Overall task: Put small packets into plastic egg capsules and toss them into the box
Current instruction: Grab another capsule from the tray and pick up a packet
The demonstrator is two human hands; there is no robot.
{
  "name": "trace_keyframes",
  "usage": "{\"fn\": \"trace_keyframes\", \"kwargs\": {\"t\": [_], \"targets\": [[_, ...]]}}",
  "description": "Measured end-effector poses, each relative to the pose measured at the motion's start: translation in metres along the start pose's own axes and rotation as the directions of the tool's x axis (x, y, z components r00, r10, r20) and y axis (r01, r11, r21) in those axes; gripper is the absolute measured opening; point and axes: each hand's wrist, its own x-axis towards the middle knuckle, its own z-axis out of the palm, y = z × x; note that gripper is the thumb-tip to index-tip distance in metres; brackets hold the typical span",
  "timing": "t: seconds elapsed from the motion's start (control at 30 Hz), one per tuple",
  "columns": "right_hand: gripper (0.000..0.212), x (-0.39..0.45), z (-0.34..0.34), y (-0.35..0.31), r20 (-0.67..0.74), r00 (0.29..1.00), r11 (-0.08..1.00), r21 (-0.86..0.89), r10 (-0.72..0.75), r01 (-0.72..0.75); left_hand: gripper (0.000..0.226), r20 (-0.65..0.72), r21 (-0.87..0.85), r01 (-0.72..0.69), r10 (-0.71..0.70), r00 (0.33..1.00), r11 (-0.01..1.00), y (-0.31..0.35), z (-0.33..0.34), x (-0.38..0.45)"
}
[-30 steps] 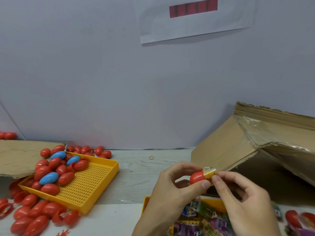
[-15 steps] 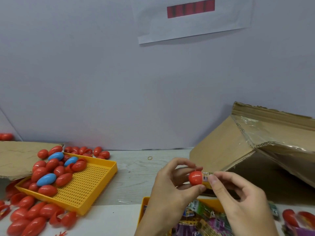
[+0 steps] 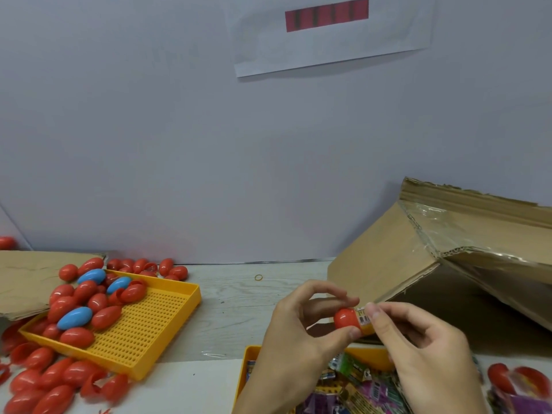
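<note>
- Head view: both hands meet low and right of centre, above the desk (image 3: 239,303) and just in front of the cardboard box (image 3: 388,258).
- Left hand (image 3: 298,333): comes up from the bottom edge; thumb and curled fingers pinch a red egg capsule half (image 3: 345,318), thumb under it, index finger arched over the top.
- Right hand (image 3: 424,348): comes up from the lower right; fingers are curled, and the fingertips (image 3: 373,312) grip a small packet (image 3: 364,319) at the open mouth of the capsule half.
- Small packet: yellow, with a white barcode patch facing the camera. One end sits inside the red half; the rest projects toward the right hand. Printing is too small to read.
- Red capsule half: glossy, rounded end pointing left, held clear of the desk.
- Cardboard box: lies on its side at right, opening toward the camera, clear tape along its upper flap.
- Packet tray (image 3: 251,354): yellow, directly below the hands, holding mixed green, purple and yellow packets; labels blurred.
- Perforated yellow tray (image 3: 155,330): at left, holding red capsules (image 3: 74,336) and three blue capsules (image 3: 74,317). More red capsules lie loose on the desk around it.
- Wall sheet (image 3: 328,34): white paper with a red bar; its markings cannot be read.
- Rubber band (image 3: 258,277): lies on the desk near the wall.
</note>
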Motion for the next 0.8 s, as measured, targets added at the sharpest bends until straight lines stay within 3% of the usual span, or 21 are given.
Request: {"fn": "trace_keyframes", "kwargs": {"t": [0.23, 0.43, 0.53, 0.67, 0.8], "targets": [[0.018, -0.0006, 0.0004, 0.0003, 0.02, 1.0, 1.0, -0.011, -0.005, 0.006, 0.039, -0.006, 0.014, 0.005, -0.005, 1.0, 1.0, 0.0004, 0.0, -0.0002], [0.016, -0.0012, -0.0012, -0.0015, 0.058, 0.998, 0.999, -0.033, -0.018, 0.02, 0.04, -0.02, 0.029, -0.006, 0.007, 1.0, 1.0, 0.0002, -0.0006, 0.0006], [0.004, 0.0, -0.0024, -0.0011, 0.068, 0.997, 0.998, -0.054, -0.025, 0.029, 0.039, -0.016, 0.047, -0.021, 0.022, 1.0, 0.999, -0.0002, -0.0003, 0.0005], [0.01, 0.0004, -0.0014, 0.0007, 0.058, 0.998, 0.997, -0.06, -0.04, 0.044, 0.036, -0.03, 0.062, -0.038, 0.04, 0.999, 0.997, -0.0014, 0.0015, -0.0002], [0.028, -0.0038, 0.0012, 0.0025, 0.062, 0.979, 0.966, -0.165, -0.193, 0.201, 0.034, -0.11, 0.005, -0.044, 0.044, 0.993, 0.999, -0.0018, 0.0005, 0.0017]]}}
